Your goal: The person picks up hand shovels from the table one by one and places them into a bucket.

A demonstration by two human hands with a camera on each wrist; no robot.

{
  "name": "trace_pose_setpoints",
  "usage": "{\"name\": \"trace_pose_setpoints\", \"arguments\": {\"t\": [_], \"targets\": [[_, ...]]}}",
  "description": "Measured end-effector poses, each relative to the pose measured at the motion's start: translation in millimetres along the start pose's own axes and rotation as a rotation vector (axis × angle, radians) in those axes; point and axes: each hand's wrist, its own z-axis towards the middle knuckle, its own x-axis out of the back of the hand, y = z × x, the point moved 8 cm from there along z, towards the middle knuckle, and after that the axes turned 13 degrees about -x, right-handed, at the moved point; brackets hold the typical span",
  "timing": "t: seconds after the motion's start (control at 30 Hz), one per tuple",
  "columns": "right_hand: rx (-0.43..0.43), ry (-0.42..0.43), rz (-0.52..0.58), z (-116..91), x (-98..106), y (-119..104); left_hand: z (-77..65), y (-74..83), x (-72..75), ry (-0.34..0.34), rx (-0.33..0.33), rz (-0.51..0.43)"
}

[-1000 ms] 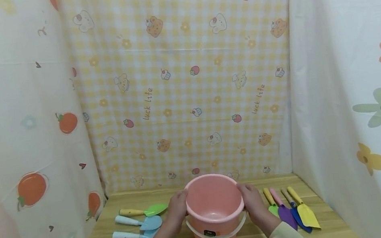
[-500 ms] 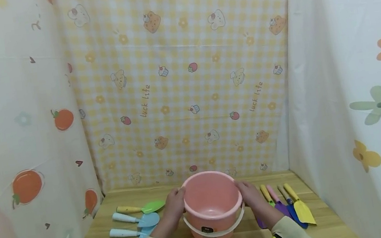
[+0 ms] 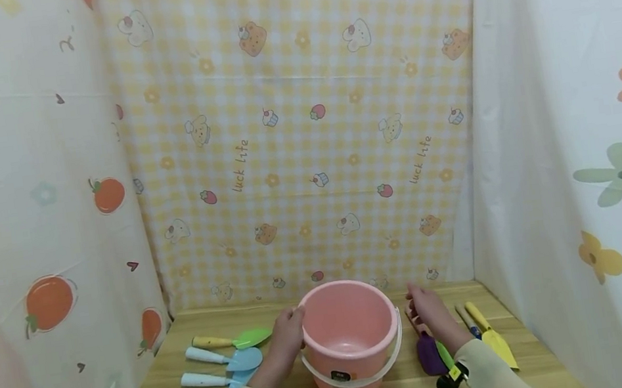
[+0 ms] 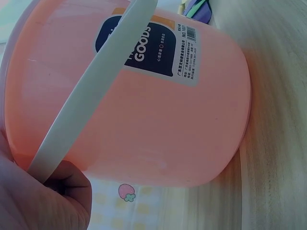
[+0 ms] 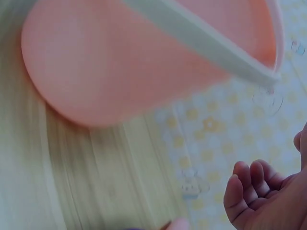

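Note:
A pink plastic bucket [image 3: 359, 367] stands upright on the wooden table, its white handle [image 3: 354, 383] hanging down in front. My left hand [image 3: 287, 342] grips the rim on the left side; the left wrist view shows its curled fingers [image 4: 76, 191] beside the bucket's handle. My right hand [image 3: 434, 317] is apart from the bucket, to its right. In the right wrist view its fingers [image 5: 249, 184] are loosely bent around nothing. Below that hand lie a purple trowel [image 3: 429, 355] and a green one [image 3: 444, 355], partly covered by hand and wrist.
On the left lie a green trowel [image 3: 252, 338] and two light blue trowels with pale handles [image 3: 205, 355]. A yellow trowel [image 3: 498, 345] lies at the right beside another handle [image 3: 468, 321]. Patterned curtains [image 3: 305, 155] close in the table at back and sides.
My right hand has let go of the bucket's rim and moved right, over the trowels. My left hand still holds the rim. The bucket has hardly moved.

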Motion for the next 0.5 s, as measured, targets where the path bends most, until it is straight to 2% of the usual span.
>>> {"name": "trace_pose_setpoints", "arguments": {"t": [0.27, 0.37, 0.5], "targets": [[0.022, 0.093, -0.248, 34, 7, 11, 1.2, -1.0, 0.4, -0.006, -0.006, 0.016], [0.037, 0.096, -0.345, 47, 4, 16, 1.5, -2.7, 0.3, -0.014, -0.004, 0.02], [0.066, 0.085, -0.415, 63, 0, 20, 1.2, -4.2, -0.7, -0.02, 0.001, 0.014]]}}
